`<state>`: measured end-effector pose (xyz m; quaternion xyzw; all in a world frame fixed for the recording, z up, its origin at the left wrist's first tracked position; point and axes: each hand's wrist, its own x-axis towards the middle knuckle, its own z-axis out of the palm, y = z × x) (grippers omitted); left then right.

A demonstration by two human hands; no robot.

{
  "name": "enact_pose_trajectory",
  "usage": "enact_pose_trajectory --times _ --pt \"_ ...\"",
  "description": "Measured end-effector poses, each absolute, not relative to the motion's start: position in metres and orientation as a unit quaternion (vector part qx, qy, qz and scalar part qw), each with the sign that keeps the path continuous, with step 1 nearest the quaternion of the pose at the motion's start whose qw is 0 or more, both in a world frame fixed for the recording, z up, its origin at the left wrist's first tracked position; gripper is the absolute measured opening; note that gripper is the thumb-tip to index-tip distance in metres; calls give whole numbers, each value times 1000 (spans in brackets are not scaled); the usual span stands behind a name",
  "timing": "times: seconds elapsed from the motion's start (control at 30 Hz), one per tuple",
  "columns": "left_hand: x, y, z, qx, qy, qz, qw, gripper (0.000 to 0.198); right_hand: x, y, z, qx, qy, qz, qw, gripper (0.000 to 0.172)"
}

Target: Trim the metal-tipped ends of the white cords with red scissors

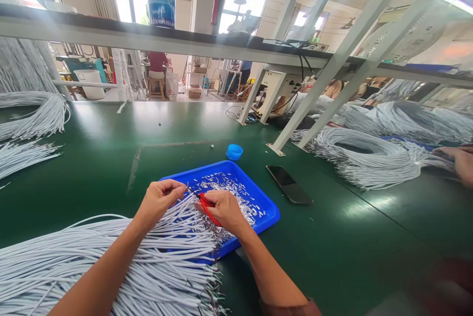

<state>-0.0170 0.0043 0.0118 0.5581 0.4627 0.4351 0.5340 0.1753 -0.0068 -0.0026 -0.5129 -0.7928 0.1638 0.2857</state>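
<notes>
My left hand (pixel 159 201) is closed in a pinch on the thin end of a cable, most of it hidden by the fingers. Red-handled scissors (pixel 210 213) are gripped in my right hand (pixel 227 211), their dark tips at my left fingertips. Both hands are over a blue tray (pixel 272 215) strewn with small shiny clippings (pixel 242 193). A thick bundle of white cables (pixel 92 242) runs under my left forearm, some ends lying across the tray. Dark, stripped-looking ends show at the bundle's lower right.
A blue cap-like cup (pixel 234 152) and a phone (pixel 288 184) lie beyond the tray. Coiled white cables (pixel 362 153) are at right, near another person's hand (pixel 463 163). More cables (pixel 33 116) lie at left. A metal shelf frame (pixel 314 67) stands across the table.
</notes>
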Motion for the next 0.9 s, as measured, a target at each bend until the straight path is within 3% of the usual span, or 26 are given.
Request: enact_pose_trajectory --times 0.2,0.5,0.57,0.73,0.9 --pt "-20 3 13 580 455 411 536 30 177 -6 -5 -505 -803 161 273 45" --pt "-11 -2 16 673 501 460 291 16 176 -4 -7 -530 -787 154 276 46" --pt "-9 -2 15 648 498 473 329 17 174 -5 -7 -536 -781 160 276 47" --pt "-8 -2 14 526 447 435 578 30 167 -5 -10 -532 -774 179 293 46" --pt "-12 1 14 473 441 446 618 30 174 -2 -5 -535 -774 189 282 42"
